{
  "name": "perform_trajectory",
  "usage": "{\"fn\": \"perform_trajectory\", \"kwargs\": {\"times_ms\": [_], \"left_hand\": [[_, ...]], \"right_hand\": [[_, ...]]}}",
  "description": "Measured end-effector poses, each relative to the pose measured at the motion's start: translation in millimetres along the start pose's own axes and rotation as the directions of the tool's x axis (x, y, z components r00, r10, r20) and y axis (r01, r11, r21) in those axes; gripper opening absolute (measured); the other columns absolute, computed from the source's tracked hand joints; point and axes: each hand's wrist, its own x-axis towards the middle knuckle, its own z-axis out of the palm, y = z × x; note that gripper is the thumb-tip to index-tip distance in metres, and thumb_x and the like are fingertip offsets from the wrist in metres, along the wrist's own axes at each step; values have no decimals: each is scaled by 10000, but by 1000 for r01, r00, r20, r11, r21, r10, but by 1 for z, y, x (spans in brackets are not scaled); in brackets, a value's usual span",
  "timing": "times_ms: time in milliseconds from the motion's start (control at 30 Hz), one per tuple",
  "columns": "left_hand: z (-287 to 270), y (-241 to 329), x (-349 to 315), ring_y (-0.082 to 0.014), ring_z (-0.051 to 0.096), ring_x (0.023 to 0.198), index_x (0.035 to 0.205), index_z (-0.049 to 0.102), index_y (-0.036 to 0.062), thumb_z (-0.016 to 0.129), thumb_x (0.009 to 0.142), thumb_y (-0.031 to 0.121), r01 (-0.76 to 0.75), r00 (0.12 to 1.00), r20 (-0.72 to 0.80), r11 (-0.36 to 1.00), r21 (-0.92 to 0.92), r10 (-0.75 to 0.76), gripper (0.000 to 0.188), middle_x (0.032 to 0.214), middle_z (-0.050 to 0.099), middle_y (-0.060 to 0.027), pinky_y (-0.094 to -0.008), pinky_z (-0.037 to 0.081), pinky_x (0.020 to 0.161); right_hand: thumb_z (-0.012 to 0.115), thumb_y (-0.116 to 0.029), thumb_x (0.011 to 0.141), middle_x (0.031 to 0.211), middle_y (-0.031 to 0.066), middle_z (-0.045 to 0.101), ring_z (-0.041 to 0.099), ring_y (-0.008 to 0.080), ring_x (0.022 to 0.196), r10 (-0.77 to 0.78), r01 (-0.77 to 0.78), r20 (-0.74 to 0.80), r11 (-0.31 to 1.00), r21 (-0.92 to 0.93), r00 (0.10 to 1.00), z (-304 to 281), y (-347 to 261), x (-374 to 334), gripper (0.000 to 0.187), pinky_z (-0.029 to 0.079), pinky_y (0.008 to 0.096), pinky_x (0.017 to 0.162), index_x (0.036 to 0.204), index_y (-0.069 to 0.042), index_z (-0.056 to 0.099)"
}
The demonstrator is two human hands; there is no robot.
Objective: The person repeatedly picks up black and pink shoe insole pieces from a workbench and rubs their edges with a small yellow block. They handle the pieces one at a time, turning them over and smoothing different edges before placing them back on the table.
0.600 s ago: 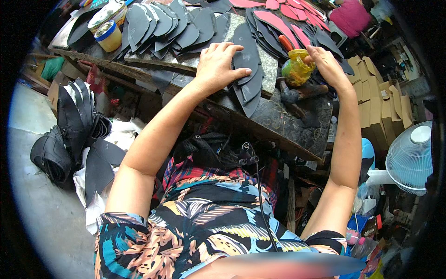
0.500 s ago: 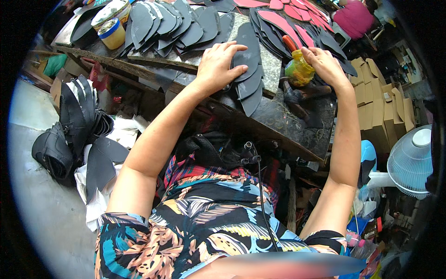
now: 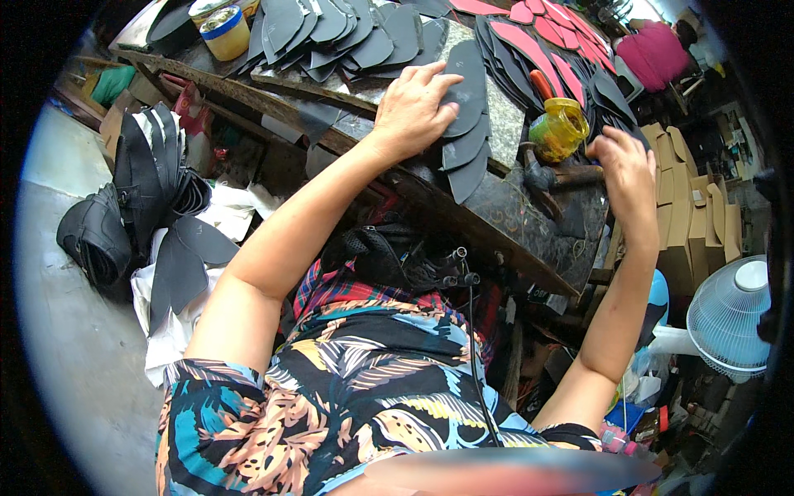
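Black sole-shaped pieces (image 3: 465, 91) lie overlapped in a fanned stack at the front edge of the workbench (image 3: 546, 236). My left hand (image 3: 416, 109) is beside the top piece, its thumb and fingers apart and reaching the piece's left edge. Right of the stack stands an open yellow jar (image 3: 559, 132), and an orange-red handle (image 3: 542, 84) shows just behind its mouth. In front of the jar lies a hammer (image 3: 542, 178) with a dark handle. Close to the end of that handle, my right hand (image 3: 626, 169) has loosely bent fingers, with nothing visible in them.
More black pieces (image 3: 331, 37) and red pieces (image 3: 558, 29) cover the back of the bench. A blue-lidded jar (image 3: 225, 35) stands at far left. Cardboard boxes (image 3: 691, 198) and a fan (image 3: 732, 318) are at right. A person in magenta (image 3: 653, 56) is bent over at far right.
My right hand has come away from the yellow jar's rim, moving right and nearer to me. My left hand stays beside the black stack. The whole view has shifted slightly.
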Motion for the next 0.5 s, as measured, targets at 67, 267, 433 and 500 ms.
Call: {"fn": "perform_trajectory", "kwargs": {"times_ms": [67,267,433,500], "left_hand": [[0,2,-1,-327,492,1269,1267,648,172,637,863,420,-57,998,39,996,70,54,475,1402,526,-138,-465,409,1037],[2,1,0,-321,560,1201,1104,716,123,696,823,429,-126,991,54,992,21,125,416,1211,663,-86,-431,443,1017],[1,3,-3,-307,589,1144,1083,715,111,689,837,409,-152,988,30,988,30,151,388,1157,674,-70,-399,482,970],[1,6,-2,-299,588,1131,1090,714,113,679,845,402,-175,984,31,981,83,173,380,1157,668,-66,-398,484,966]], "right_hand": [[446,-493,1005,1214,91,644,538,291,1221,-11,12,9,998,-62,1000,-14,-15,-5,471,255,591,1110,1018,-123,737],[567,-411,984,1101,94,690,628,264,1074,-171,323,-510,919,225,843,-25,-53,17,360,402,450,1032,1169,-134,702],[623,-305,969,1027,113,723,683,268,976,-88,326,-424,783,530,902,42,-87,46,500,513,384,864,1425,-141,501],[615,-251,968,986,130,726,702,284,925,-19,223,-293,696,683,956,72,-98,51,591,530,376,825,1500,-146,381]]}}
